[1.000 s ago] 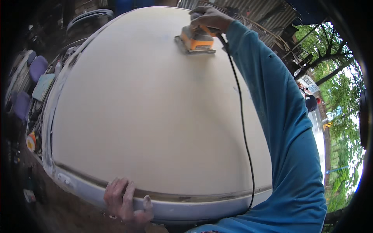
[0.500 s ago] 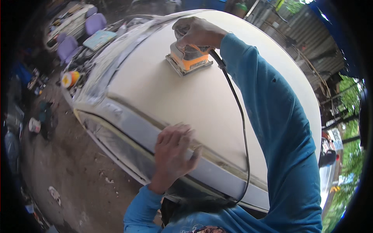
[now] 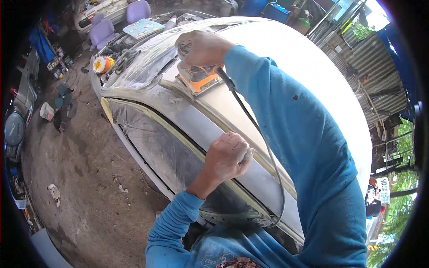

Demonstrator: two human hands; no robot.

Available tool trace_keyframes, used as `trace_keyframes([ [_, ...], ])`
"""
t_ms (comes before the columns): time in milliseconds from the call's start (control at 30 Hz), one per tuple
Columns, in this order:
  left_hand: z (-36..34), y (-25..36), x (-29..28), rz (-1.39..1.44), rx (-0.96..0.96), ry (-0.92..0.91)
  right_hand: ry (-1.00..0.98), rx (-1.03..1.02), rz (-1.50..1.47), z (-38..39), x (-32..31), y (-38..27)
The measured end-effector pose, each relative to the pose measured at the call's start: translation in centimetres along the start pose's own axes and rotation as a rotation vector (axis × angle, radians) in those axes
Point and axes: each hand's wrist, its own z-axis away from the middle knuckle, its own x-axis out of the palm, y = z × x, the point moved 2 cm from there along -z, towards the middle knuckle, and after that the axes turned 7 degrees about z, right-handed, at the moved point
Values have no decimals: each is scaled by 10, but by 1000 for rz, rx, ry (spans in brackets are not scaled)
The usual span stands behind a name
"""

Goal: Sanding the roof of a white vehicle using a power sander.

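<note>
Sander [image 3: 199, 78], orange, electric: sitting flat on the car roof [image 3: 286, 58] near its front corner, right hand [image 3: 202, 47] clamping down on it. Left hand [image 3: 227, 155] is bracing on the roof edge, fingers curled together. Power cord [image 3: 257, 129] is trailing back along the sleeve.

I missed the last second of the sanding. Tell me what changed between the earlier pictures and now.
The right hand drew the orange sander from mid-roof to the roof's edge by the masked windscreen. The left hand left the lower body edge and now braces on the roof rail. The right hand's hold on the sander and the trailing cord are unchanged.
</note>
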Motion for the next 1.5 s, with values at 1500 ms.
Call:
trace_keyframes([
  [1500, 22, -17, -14, 440, -264, 631, 152, 137, 126, 159, -24, 51],
])
